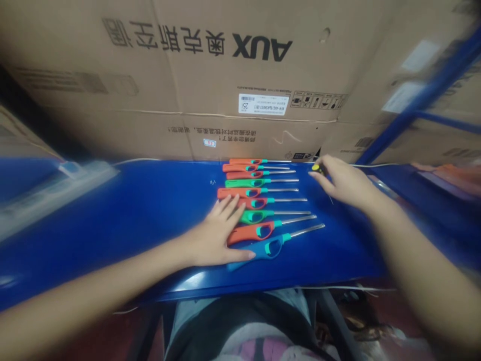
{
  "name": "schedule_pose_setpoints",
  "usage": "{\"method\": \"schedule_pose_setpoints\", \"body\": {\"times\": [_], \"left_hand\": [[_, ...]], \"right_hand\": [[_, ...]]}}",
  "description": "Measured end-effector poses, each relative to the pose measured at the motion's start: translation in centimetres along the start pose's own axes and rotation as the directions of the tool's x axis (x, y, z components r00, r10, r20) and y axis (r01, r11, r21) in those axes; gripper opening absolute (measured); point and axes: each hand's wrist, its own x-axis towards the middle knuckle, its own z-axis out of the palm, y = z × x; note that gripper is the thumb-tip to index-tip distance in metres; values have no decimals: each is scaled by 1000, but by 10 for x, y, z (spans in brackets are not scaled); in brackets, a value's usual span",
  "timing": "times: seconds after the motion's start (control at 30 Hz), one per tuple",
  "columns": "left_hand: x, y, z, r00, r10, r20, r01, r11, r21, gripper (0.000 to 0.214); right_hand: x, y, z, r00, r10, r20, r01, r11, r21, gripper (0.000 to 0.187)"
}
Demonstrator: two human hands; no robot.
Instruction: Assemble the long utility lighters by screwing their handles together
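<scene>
Forearms (421, 258) outstretched, left hand (215, 234) splayed on lighters (270, 200)

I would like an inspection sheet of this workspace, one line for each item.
Surface: blue tabletop, light reflecting near the front edge.
Job's things: nine long-necked lighters in a row, metal necks pointing right; six orange or red, two green, one blue.
Clutter: blurred orange items, far right.
Hands: left hand, fingers spread over the nearer lighters; right hand gripping a small yellow-and-black tool.
Cables: white cable along the rear edge; blurred power strip, left.
Surroundings: cardboard box with upside-down AUX print; blue frame bar, right.
</scene>
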Motion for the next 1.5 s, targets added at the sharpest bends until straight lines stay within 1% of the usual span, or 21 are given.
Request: {"method": "schedule_pose_setpoints", "body": {"times": [0.1,0.2,0.27,0.33,0.43,0.5,0.57,0.7,0.83,0.87,0.9,0.97,1.0,1.07,1.1,1.13,1.2,1.27,1.37,1.43,1.5], "left_hand": [[4,1,1,1000,-6,-10,6,1000,-3,116],[9,7,0,1000,-14,-24,14,1000,-12,110],[13,12,-1,999,-34,-25,34,999,-20,109],[17,16,0,998,-64,-23,63,998,-27,110],[21,22,2,994,-103,-35,102,994,-26,110],[24,24,4,992,-119,-42,118,993,-18,110],[27,26,4,990,-132,-42,132,991,-13,111],[34,27,4,991,-130,-41,129,991,-26,112],[37,28,7,990,-117,-72,113,991,-67,114],[37,27,8,989,-121,-90,114,990,-84,115],[36,26,8,985,-127,-113,116,988,-103,115],[35,21,6,975,-140,-172,118,984,-136,112],[35,17,5,968,-150,-204,120,982,-149,109],[36,6,2,946,-184,-268,140,975,-175,105],[37,0,0,930,-212,-299,157,968,-196,103],[39,-6,0,914,-243,-326,175,959,-223,101],[42,-15,-1,887,-299,-351,209,939,-274,100],[44,-19,-1,889,-317,-330,227,932,-283,103],[43,-16,-3,926,-303,-226,259,944,-206,114],[41,-12,-5,938,-302,-171,283,951,-124,117],[39,-8,-6,941,-299,-158,293,954,-59,116]], "right_hand": [[9,-27,-7,985,40,-169,-16,990,143,30],[23,-51,-3,964,-62,-259,143,941,307,19],[32,-68,4,947,-134,-291,255,866,431,17],[38,-87,12,944,-154,-293,303,759,576,20],[40,-117,18,968,-143,-204,249,594,765,24],[38,-133,18,982,-117,-151,190,536,822,25],[33,-143,16,981,-104,-161,192,520,833,26],[22,-145,15,959,-118,-257,276,583,764,25],[16,-137,18,982,-51,-184,183,526,831,29],[16,-135,18,982,-28,-186,171,550,817,30],[16,-132,16,980,-6,-199,160,617,771,30],[18,-124,11,980,12,-200,108,809,578,29],[18,-118,7,987,0,-162,76,886,458,29],[20,-104,2,996,-79,28,67,952,299,30],[21,-97,0,975,-151,163,97,949,299,32],[21,-89,-2,923,-242,299,132,930,344,35],[20,-77,-3,773,-363,521,112,886,451,41],[18,-69,-4,628,-373,683,9,881,473,48],[15,-69,-7,479,-337,810,-120,889,441,49],[13,-74,-8,434,-368,823,-119,882,457,47],[13,-80,-5,457,-422,783,-4,879,476,45]]}}
